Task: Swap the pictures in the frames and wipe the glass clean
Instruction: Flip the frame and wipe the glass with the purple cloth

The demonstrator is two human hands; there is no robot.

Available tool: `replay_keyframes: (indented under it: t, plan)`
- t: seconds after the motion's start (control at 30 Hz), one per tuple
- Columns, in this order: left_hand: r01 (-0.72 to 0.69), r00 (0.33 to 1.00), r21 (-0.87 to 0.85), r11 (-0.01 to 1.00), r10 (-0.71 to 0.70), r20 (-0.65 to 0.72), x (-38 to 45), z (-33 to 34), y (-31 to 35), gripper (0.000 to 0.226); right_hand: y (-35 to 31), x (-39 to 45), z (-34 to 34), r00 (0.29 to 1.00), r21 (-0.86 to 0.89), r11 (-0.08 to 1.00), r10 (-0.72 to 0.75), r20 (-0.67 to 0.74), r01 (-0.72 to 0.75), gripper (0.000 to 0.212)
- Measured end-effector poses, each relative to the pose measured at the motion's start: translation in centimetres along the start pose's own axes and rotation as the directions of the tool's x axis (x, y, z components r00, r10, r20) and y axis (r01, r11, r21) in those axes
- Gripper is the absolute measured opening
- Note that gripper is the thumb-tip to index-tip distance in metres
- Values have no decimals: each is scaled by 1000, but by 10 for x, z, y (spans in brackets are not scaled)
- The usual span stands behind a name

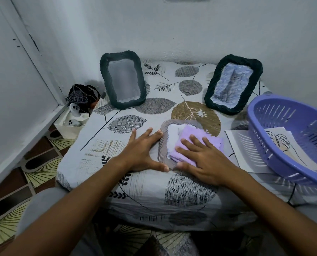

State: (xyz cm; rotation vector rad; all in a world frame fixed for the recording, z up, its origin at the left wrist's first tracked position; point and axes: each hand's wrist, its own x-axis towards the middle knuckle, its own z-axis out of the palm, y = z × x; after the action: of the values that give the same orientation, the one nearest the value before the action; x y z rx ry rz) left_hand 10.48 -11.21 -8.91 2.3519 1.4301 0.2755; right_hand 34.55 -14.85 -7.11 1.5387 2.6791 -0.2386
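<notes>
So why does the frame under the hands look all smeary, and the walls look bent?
Head view: the grey frame and purple cloth under the right hand are motion-blurred; the wide-angle lens bows the walls; the light is dim and bluish; the left dark frame shows hazy glare on its glass.

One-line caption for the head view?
Right hand presses a lilac cloth on a flat grey frame, steadied by the left hand.

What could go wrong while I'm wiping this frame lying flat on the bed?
The grey frame lies on soft bedding, so the right hand pressing the purple cloth might flex the glass. The left hand steadies one side only, so it could slide. The two dark frames leaning on the wall could topple.
</notes>
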Motion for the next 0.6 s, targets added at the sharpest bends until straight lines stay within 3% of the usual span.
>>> replay_keyframes:
  t: [0.27,0.43,0.6]
  plan:
    - [7,1000,8,1000,-7,8,1,-1,0,130,30,28,-13,989,-37,988,147,-26,-148,113]
    - [9,1000,23,1000,-9,14,0,-1,1,130,35,43,-19,984,-26,983,179,-10,-179,81]
    - [23,1000,47,999,-24,20,-2,-3,5,126,40,4,-12,992,63,991,120,-23,-119,112]
